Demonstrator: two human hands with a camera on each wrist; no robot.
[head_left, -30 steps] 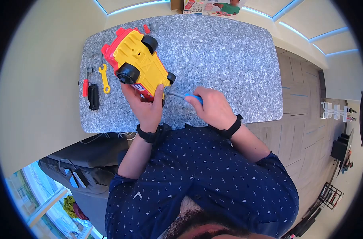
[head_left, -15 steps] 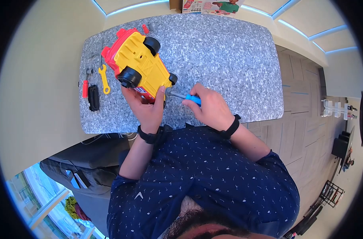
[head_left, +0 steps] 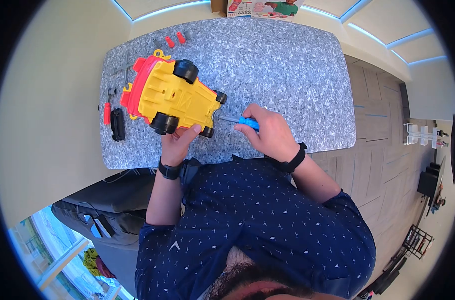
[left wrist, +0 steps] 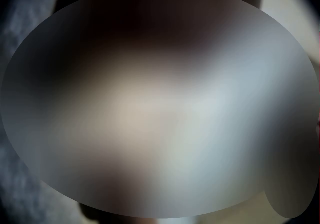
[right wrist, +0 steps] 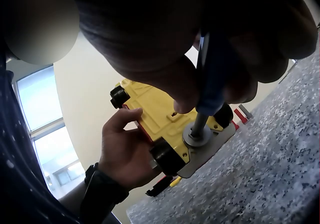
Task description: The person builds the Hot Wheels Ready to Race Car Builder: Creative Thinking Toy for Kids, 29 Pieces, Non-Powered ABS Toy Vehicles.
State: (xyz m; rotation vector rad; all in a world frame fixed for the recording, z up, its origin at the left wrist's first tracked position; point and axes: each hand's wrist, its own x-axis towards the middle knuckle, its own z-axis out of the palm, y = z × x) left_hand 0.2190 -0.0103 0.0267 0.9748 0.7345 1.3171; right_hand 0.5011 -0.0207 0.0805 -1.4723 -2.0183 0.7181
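A toy car with a yellow underside [head_left: 180, 102], red body and black wheels is held above the table, underside facing up. My left hand [head_left: 176, 146] grips its lower side, thumb on the yellow edge. My right hand [head_left: 271, 131] holds the blue handle of a screwdriver [head_left: 249, 123], whose grey shaft reaches the car's narrow end between two wheels. In the right wrist view the screwdriver [right wrist: 212, 91] meets a grey round part [right wrist: 196, 135] at that end, and my left hand [right wrist: 125, 151] holds the car from the side. The left wrist view is blurred.
On the speckled table [head_left: 287, 70] a red-handled tool [head_left: 107, 113] and a black piece [head_left: 117, 124] lie at the left. Small red pieces [head_left: 181, 37] and grey ones lie at the far edge. A yellow wrench shows partly behind the car. A printed box [head_left: 267, 10] stands beyond the table.
The car has turned and tilted, its wide end swinging down and left, with my left hand lower. My right hand and the screwdriver have shifted slightly right. The far yellow piece and more red pieces have come into view.
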